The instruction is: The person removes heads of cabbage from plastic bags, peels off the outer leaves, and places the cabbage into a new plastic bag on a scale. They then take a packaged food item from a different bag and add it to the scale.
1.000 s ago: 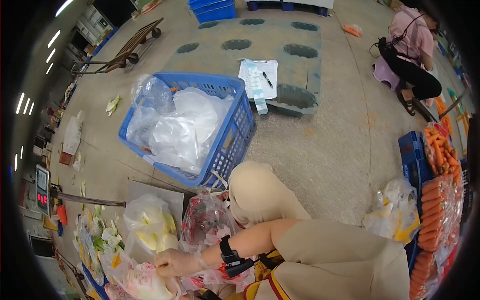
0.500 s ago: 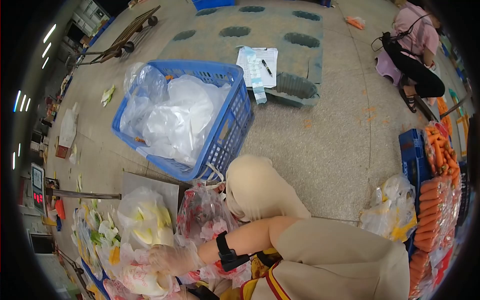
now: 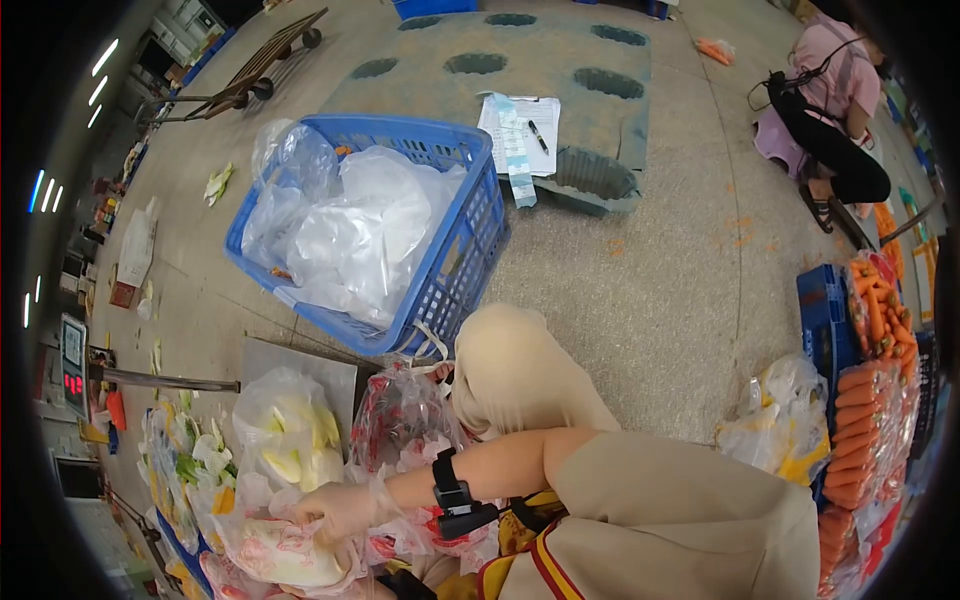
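My right hand (image 3: 345, 508), in a thin clear glove and with a black strap on its wrist, reaches across to the lower left. Its bent fingers are closed on the thin plastic bag (image 3: 285, 553), which has red print and wraps a pale, bulky thing. At the bottom edge, my left hand (image 3: 372, 590) shows only in part beside that bag, below another black strap; its fingers are hidden. Just above my right hand sits a clear bag of pale yellow-green leafy vegetables (image 3: 300, 440). More red-printed bags (image 3: 405, 415) lie by my knee.
Ahead stands a blue crate (image 3: 440, 270) full of clear plastic bags. Papers and a pen (image 3: 538, 137) lie on a green pallet (image 3: 540, 60). Bagged carrots (image 3: 855, 430) are stacked at right, below a seated person (image 3: 835, 100). A scale display (image 3: 73, 355) and a cart (image 3: 250, 75) are at left.
My right hand has shifted slightly right and up on the red-printed bag, and its fingers now show more clearly. The bagged pale thing has tilted a little. The view has moved slightly.
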Motion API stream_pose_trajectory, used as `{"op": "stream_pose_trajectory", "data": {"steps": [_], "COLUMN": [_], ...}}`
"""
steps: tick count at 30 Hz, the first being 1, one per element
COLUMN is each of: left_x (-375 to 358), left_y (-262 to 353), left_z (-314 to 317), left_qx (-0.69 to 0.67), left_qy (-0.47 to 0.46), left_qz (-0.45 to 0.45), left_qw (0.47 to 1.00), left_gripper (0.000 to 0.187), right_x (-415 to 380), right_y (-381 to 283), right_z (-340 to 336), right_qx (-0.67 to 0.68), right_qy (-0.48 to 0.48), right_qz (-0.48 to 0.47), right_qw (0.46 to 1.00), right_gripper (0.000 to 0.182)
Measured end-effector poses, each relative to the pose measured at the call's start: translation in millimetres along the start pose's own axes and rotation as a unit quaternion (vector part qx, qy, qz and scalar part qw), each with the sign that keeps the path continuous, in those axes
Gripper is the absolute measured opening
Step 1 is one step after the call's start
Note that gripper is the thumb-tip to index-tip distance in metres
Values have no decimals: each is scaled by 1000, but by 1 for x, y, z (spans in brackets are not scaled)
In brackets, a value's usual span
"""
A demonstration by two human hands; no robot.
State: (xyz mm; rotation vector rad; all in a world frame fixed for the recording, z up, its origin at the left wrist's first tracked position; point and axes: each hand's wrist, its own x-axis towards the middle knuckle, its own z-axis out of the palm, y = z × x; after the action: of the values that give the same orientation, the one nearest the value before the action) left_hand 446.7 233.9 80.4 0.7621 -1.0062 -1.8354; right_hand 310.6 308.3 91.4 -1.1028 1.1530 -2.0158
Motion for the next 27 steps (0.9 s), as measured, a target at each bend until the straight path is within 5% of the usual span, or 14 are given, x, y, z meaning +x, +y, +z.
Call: {"op": "stream_pose_trajectory", "data": {"steps": [2, 3, 6, 8, 9, 11, 12, 14, 15, 17, 18, 23, 24, 27], "left_x": [-1, 0, -3, -1, -2, -4, -5, -7, -7, -7, -11, -20, -20, -13], "left_y": [-1, -1, -3, -2, 0, 0, -1, -3, -2, -5, -4, -9, -12, -20], "left_z": [0, 0, 0, 0, -2, -3, -5, -5, -4, -4, -8, -14, -15, -13], "left_qx": [-3, 0, -2, -2, -1, -5, -4, -10, -9, -19, -24, -87, -100, -131], "left_qy": [-4, -1, -7, -9, -6, -7, -6, -12, -14, -30, -34, -47, -53, -77], "left_qz": [-3, -3, -11, -11, -14, -16, -16, -24, -28, -50, -55, -127, -143, -187], "left_qw": [1000, 1000, 1000, 1000, 1000, 1000, 1000, 1000, 999, 998, 998, 987, 983, 970], "left_gripper": [49, 49, 49, 48, 48, 48, 48, 48, 48, 48, 48, 48, 48, 47], "right_x": [3, 3, -1, -5, -4, 2, 6, 14, 19, 30, 26, 14, 12, 14], "right_y": [1, 3, 23, 61, 71, 76, 72, 42, 45, 49, 46, 10, 39, 54], "right_z": [-12, -10, -1, 1, -2, -17, -25, -40, -38, -31, -25, -28, -26, -45], "right_qx": [101, 101, 137, 17, 18, -40, -40, 167, 167, 164, 168, 44, 17, 136], "right_qy": [-166, -167, -39, 132, 127, -84, -87, 50, 49, 8, -3, -1, 28, 86], "right_qz": [183, 183, 263, 285, 287, 299, 300, 227, 227, -7, -2, 257, 151, 350], "right_qw": [964, 964, 954, 949, 949, 950, 949, 958, 958, 986, 986, 965, 988, 923], "right_gripper": [21, 21, 17, 16, 16, 30, 30, 45, 45, 58, 58, 21, 19, 23]}}
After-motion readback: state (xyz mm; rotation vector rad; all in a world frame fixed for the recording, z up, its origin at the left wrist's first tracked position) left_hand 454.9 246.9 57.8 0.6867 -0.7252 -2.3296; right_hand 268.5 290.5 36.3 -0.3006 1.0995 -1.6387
